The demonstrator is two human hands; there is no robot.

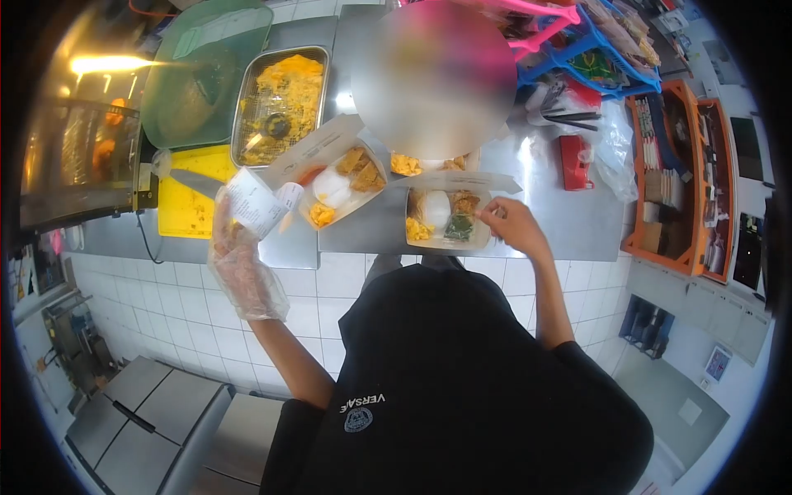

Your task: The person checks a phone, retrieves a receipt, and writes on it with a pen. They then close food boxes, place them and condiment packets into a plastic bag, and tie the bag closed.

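Note:
My left hand [246,268], in a clear plastic glove, holds a white printed paper slip [256,205] with a curled end. Bare, my right hand [513,224] is at the right edge of an open food box [422,242], its fingertips pinched together; what they hold, if anything, is too small to tell. That box contains rice, yellow pieces, brown pieces and dark greens. Left of it, another open box [368,198] holds rice, brown pieces, yellow pieces and something red. A third box [470,162] lies behind, partly hidden by a blurred area.
A knife [195,181] lies on the yellow board [173,216] at the left. Behind are a metal tray [324,99] of yellow food and a green lid [202,82]. Blue baskets [590,73], a red object [575,162] and an orange rack [700,177] are at the right.

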